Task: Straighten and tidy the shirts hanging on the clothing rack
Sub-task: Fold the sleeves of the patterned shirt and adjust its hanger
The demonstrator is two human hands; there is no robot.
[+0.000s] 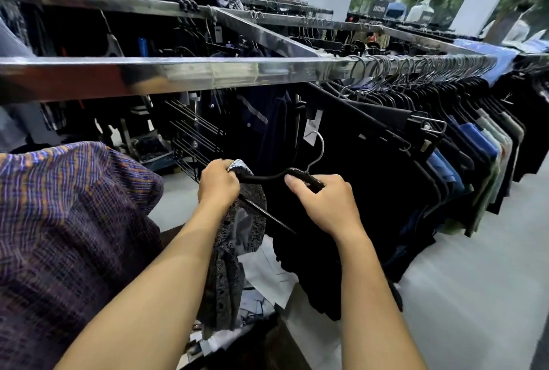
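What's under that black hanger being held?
A grey patterned shirt droops from the left end of the black hanger, where the left hand grips it. The right hand covers the other end, so whether fabric sits there is hidden.

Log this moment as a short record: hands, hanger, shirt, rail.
left hand: grips shirt at the hanger's left end
right hand: grips hanger by its right arm
hook: off the rail, below it
shirt: patterned grey, drooping from the left end only
hung clothes: packed along the rail's right part
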